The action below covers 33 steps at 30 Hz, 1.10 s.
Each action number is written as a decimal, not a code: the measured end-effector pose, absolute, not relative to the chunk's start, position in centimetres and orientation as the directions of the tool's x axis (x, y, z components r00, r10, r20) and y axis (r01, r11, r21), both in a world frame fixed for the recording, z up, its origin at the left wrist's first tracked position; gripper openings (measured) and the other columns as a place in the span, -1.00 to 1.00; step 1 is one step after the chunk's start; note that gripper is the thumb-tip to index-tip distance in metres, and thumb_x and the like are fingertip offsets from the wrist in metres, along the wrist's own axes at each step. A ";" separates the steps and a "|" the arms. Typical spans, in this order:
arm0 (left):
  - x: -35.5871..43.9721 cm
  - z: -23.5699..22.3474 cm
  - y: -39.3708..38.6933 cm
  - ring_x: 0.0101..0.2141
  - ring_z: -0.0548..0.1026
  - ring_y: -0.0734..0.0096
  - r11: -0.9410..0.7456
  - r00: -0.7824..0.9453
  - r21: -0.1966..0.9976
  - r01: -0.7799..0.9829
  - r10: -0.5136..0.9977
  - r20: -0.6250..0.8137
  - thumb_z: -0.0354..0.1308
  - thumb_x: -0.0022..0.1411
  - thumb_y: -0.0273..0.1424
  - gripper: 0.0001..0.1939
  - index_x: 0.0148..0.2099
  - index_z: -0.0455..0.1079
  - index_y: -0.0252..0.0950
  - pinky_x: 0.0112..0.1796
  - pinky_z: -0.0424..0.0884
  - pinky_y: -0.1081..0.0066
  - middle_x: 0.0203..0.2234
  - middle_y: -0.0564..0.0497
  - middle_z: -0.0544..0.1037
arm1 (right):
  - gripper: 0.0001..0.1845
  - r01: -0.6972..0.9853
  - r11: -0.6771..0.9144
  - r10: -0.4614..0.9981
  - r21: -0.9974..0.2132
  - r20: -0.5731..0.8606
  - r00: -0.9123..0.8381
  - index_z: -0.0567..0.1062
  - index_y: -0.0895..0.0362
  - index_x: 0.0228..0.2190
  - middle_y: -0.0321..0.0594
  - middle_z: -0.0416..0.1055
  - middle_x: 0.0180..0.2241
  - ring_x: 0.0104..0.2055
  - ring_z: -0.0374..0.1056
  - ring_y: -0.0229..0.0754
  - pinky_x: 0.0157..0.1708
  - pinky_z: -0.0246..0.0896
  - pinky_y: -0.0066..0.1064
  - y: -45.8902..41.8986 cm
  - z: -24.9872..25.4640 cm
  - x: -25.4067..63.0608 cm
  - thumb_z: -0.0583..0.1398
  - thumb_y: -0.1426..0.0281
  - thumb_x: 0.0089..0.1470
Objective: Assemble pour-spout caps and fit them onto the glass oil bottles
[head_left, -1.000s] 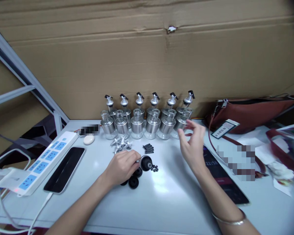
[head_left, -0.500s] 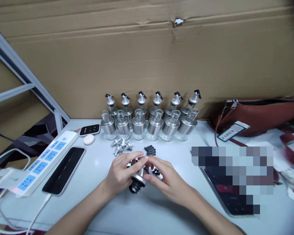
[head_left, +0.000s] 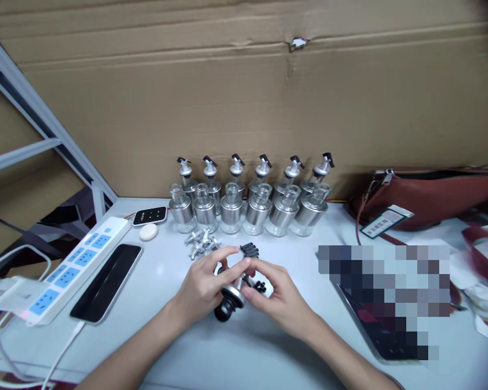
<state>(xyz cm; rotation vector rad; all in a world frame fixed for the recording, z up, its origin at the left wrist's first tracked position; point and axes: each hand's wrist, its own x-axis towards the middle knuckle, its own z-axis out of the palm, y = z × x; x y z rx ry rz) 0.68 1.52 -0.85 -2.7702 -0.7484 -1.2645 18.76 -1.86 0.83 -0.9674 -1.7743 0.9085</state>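
My left hand (head_left: 201, 286) and my right hand (head_left: 277, 292) meet over the white table (head_left: 244, 346), both closed on one small pourer spout (head_left: 231, 297) with a silver collar and a black stopper end. Fingertips of both hands pinch its upper end. Just behind the hands lie a heap of small silver metal parts (head_left: 201, 244), a few black strips (head_left: 250, 249) and tiny black rings (head_left: 260, 285). Two rows of glass bottles with steel shoulders (head_left: 252, 208) stand further back; the rear row wears pourer tops.
At the left lie a white and blue power strip (head_left: 71, 268), a black phone (head_left: 108, 281) on a cable, a small black device (head_left: 149, 215) and a white oval object (head_left: 148, 232). A dark tablet (head_left: 386, 330) and a red-brown bag (head_left: 431, 189) sit at the right. A cardboard wall (head_left: 244, 97) stands behind.
My right hand came back from the bottles to the left hand and took hold of the spout. The left hand lifted the spout off the table. Little moved in the last half second.
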 end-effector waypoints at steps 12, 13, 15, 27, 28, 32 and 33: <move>1.4 -0.8 1.0 -0.52 0.44 0.38 -0.771 0.578 0.456 0.445 0.636 0.512 0.04 0.22 -0.18 -0.72 -0.19 0.29 -0.32 -0.48 0.30 0.45 -0.50 0.02 0.47 | -0.78 0.561 0.636 0.746 -0.530 0.609 -0.270 0.38 0.16 -0.15 -0.21 0.41 -0.43 -0.37 0.33 -0.17 -0.32 0.23 -0.32 -1.3 -0.1 19.2 0.13 0.34 0.16; 1.5 -0.9 0.9 -0.56 0.42 0.41 -0.758 0.571 0.481 0.440 0.649 0.502 0.06 0.19 -0.25 -0.79 -0.24 0.30 -0.31 -0.51 0.27 0.47 -0.55 0.05 0.46 | -0.78 0.568 0.653 0.729 -0.501 0.620 -0.290 0.37 0.16 -0.15 -0.21 0.40 -0.43 -0.38 0.33 -0.17 -0.33 0.22 -0.32 -1.2 -0.1 19.3 0.11 0.33 0.18; 1.5 -0.9 0.7 -0.61 0.36 0.46 -0.723 0.551 0.534 0.438 0.685 0.476 0.08 0.08 -0.37 -0.90 -0.34 0.28 -0.30 -0.53 0.20 0.50 -0.62 0.10 0.41 | -0.76 0.572 0.685 0.695 -0.452 0.640 -0.327 0.36 0.16 -0.13 -0.21 0.40 -0.43 -0.39 0.34 -0.17 -0.33 0.21 -0.30 -1.1 -0.1 19.3 0.09 0.32 0.19; 1.7 -1.6 0.9 -0.55 0.39 0.43 -0.467 0.544 0.730 0.500 0.825 0.155 0.06 -0.03 -0.45 -0.93 -0.53 0.26 -0.30 -0.48 0.19 0.50 -0.62 0.05 0.44 | -0.65 0.598 0.791 0.520 -0.128 0.657 -0.546 0.34 0.38 -0.09 -0.20 0.39 -0.51 -0.47 0.29 -0.19 -0.35 0.15 -0.30 -1.3 0.3 18.6 0.05 0.31 0.26; 1.6 -1.7 0.8 -0.57 0.38 0.44 -0.470 0.543 0.735 0.488 0.823 0.166 0.06 -0.01 -0.42 -0.90 -0.52 0.25 -0.30 -0.49 0.18 0.51 -0.63 0.05 0.43 | -0.62 0.594 0.794 0.514 -0.125 0.660 -0.548 0.34 0.38 -0.10 -0.20 0.39 -0.51 -0.47 0.29 -0.19 -0.35 0.15 -0.30 -1.3 0.4 18.6 0.05 0.28 0.26; 1.7 -1.5 0.6 -0.63 0.30 0.48 -0.491 0.546 0.726 0.481 0.816 0.190 0.06 0.03 -0.34 -0.87 -0.48 0.23 -0.30 -0.54 0.11 0.51 -0.66 0.07 0.37 | -0.56 0.625 0.775 0.528 -0.094 0.641 -0.557 0.37 0.37 -0.13 -0.21 0.37 -0.54 -0.50 0.27 -0.21 -0.35 0.15 -0.28 -1.3 0.6 18.9 -0.03 0.22 0.29; 1.7 -1.4 0.5 -0.64 0.28 0.49 -0.490 0.553 0.729 0.478 0.813 0.184 0.05 0.01 -0.34 -0.87 -0.47 0.22 -0.30 -0.55 0.10 0.51 -0.66 0.08 0.35 | -0.57 0.634 0.768 0.532 -0.086 0.638 -0.557 0.37 0.37 -0.13 -0.20 0.38 -0.54 -0.51 0.27 -0.21 -0.34 0.15 -0.27 -1.3 0.6 18.9 -0.06 0.24 0.31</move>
